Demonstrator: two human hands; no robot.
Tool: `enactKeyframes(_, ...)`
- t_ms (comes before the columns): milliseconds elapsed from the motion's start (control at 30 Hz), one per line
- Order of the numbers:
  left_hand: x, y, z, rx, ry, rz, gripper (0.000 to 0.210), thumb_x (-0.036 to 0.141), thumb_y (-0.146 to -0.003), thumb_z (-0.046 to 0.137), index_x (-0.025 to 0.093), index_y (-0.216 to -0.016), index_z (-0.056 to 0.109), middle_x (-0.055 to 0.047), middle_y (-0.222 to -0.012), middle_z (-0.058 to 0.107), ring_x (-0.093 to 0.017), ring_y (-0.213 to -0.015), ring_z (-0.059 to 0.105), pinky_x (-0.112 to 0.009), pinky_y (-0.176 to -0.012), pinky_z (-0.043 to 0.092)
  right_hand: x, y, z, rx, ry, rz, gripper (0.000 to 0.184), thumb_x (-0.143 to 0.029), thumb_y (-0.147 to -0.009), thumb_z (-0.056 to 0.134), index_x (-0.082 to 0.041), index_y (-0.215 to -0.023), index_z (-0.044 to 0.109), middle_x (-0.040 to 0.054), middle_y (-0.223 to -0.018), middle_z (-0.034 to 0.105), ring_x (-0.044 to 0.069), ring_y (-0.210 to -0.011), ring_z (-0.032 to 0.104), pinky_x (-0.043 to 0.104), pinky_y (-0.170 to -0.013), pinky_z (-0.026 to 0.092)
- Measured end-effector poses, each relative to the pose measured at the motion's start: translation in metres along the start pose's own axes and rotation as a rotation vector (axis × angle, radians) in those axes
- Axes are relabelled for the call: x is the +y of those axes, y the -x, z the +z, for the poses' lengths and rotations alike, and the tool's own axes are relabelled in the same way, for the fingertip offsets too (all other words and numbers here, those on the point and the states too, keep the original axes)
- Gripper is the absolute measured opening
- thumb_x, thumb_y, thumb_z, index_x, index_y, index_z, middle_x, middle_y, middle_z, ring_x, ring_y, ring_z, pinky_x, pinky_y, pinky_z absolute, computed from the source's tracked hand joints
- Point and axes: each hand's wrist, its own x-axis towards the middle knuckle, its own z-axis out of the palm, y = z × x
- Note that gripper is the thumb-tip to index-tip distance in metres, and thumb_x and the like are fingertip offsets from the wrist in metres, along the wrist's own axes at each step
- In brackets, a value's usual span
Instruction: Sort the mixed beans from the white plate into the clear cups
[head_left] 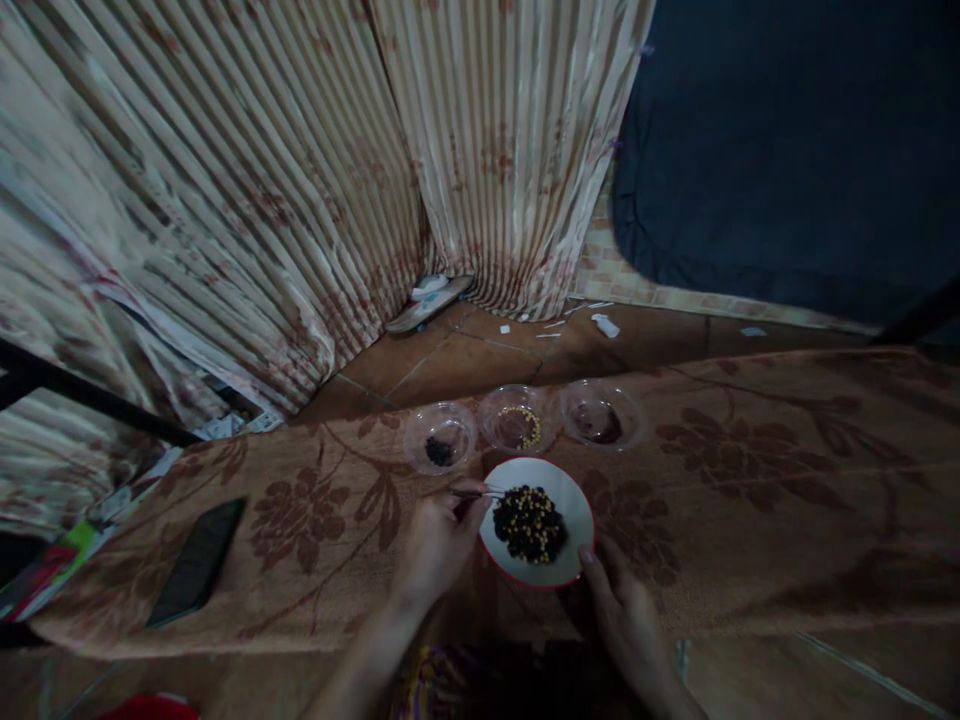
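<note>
A white plate [496, 558] with a red rim bears a mound of dark beans mixed with yellow kernels [529, 524]. My right hand [621, 592] grips the plate at its lower right edge, thumb on the rim. Metal tweezers [491, 492] are pinched in my left hand [442, 535], their tips reaching over the plate's left side near the mound. Just beyond the plate stand three clear plastic bowls in a row. The left bowl [429, 412] has some black beans, the middle bowl [501, 398] some yellow kernels, and the right bowl [628, 425] a few dark reddish pieces.
A brown flower-patterned cloth [750, 520] covers the bench. On its left lies a dark phone [199, 562]. Behind hang striped curtains [315, 180], with a skateboard [431, 303] and white scraps [604, 325] on the tiled floor. A red object [154, 706] shows at bottom left.
</note>
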Motion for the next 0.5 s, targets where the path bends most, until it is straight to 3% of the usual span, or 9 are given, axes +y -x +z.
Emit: enactKeyframes(500,-0.011,-0.002,0.013,0.08,-0.073,-0.03,0.018,0.028,-0.088,0.058,0.02,-0.089,0.074,0.0,-0.08,0.075,-0.014,-0.065,0.069,-0.02,-0.059,0.051,0.005,0.0,-0.003,0.028,0.092,0.037,0.054,-0.058,-0.088,0.045,-0.015,-0.115,0.064,0.0118,-0.104,0.074,0.026,-0.096,0.07,0.03,-0.078,0.054)
